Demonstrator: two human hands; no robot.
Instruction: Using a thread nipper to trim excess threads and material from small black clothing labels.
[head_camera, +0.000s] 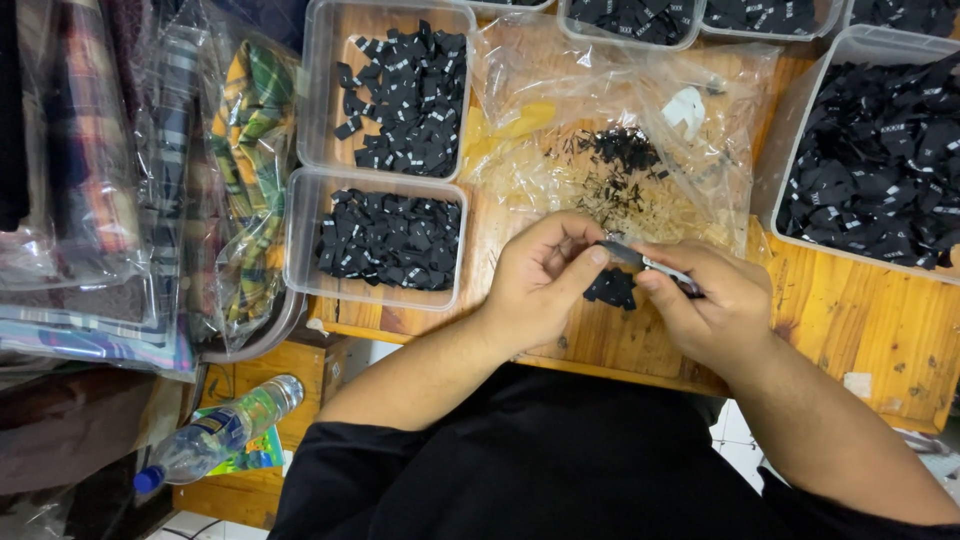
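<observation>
My left hand and my right hand meet over the wooden table. The left fingers pinch a small black fabric label that hangs between the hands. My right hand grips a small metal cutter, its tip touching the label at the left fingertips. Just beyond the hands lies a clear plastic bag strewn with black thread scraps and pale trimmings.
Clear plastic tubs of black labels stand left of the hands, with another tub behind, a large tub to the right, and more along the far edge. Bagged plaid fabric is stacked at left. A plastic bottle lies below.
</observation>
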